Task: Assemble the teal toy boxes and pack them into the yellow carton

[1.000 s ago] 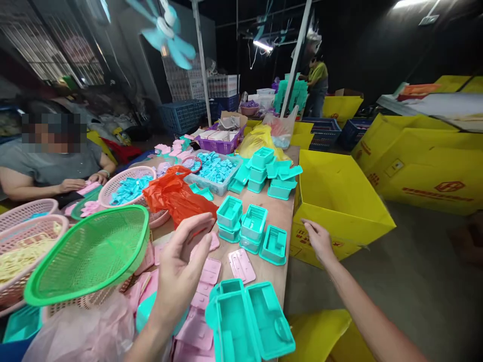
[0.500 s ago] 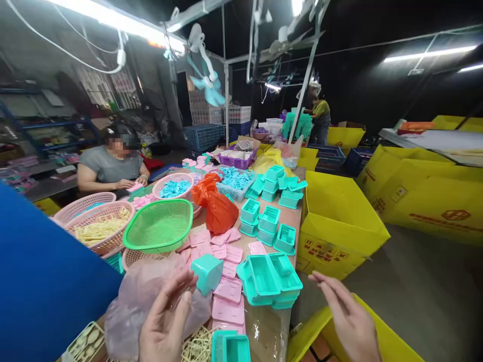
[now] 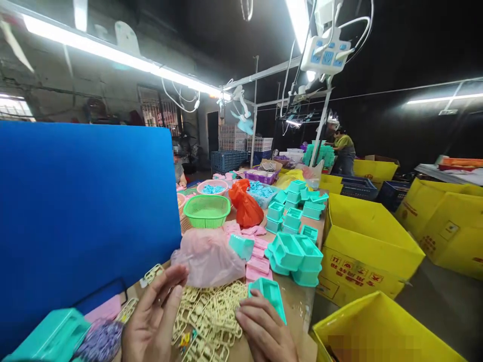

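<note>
Right hand (image 3: pixel 264 329) rests fingers-down on a small teal tray (image 3: pixel 270 295) at the near edge of the desk (image 3: pixel 298 301), loosely curled over its near rim, not clamped. Left hand (image 3: pixel 153 322) is open, palm turned inward, fingers spread, holding nothing; its fingertips hover over the pile of cream plastic frames (image 3: pixel 211 317) lying between the two hands.

Judgement: the tray sits close to the desk edge, so a firm pinch on the rim with thumb under would suit better than a flat press; the frames look tangled, so lifting one by a corner and shaking it free seems wiser than pulling.

Containers:
- green basket (image 3: pixel 207 210), mid-desk; contents cannot be seen
- pink basket (image 3: pixel 212 187) behind it, holds blue pieces
- stacked teal boxes (image 3: pixel 294 254) just beyond the tray, open and empty
- pink bag (image 3: pixel 207 259), contents hidden
- yellow bin (image 3: pixel 372 246) right of the desk, inside looks bare
- blue panel (image 3: pixel 86 211) blocks the left
</note>
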